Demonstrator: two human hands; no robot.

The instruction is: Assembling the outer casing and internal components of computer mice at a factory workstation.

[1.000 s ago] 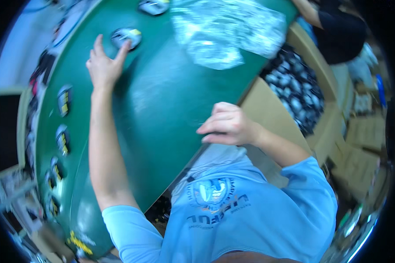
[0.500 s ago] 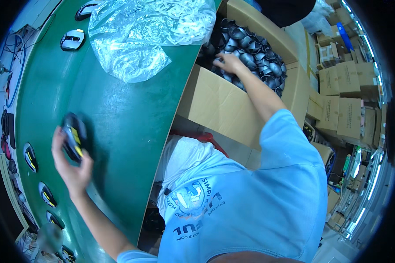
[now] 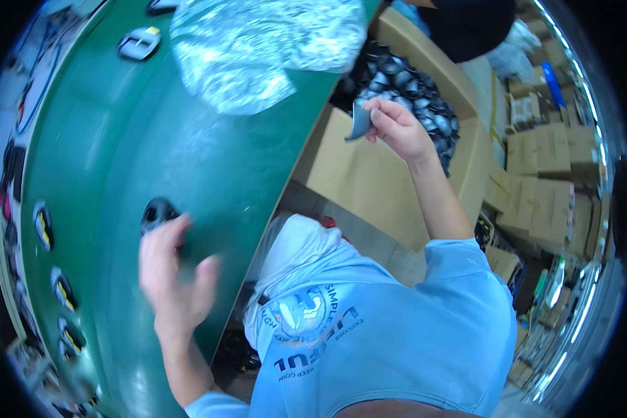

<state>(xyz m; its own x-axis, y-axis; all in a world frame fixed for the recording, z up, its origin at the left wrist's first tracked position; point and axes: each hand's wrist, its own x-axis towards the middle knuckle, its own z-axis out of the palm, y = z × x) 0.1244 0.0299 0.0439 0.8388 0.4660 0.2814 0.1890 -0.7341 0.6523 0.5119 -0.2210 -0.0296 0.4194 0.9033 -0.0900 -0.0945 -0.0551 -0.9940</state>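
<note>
A dark computer mouse lies on the green work surface, partly hidden behind the fingers of my left hand. That hand is blurred, its thumb spread well away from the fingers, and whether a fingertip touches the mouse is unclear. My right hand pinches a curved grey plastic shell between thumb and fingers, above the near wall of a cardboard box. Heaped inside this box are many similar dark curved plastic shells.
A clear plastic bag with pale parts lies at the far end of the green table. Several mice line the left edge, among them one with yellow marks. Another grey mouse sits at far left. Stacked cartons stand at right.
My right hand has come up out of the box with a shell. My left hand has shifted right with the mouse, and its thumb has moved off it.
</note>
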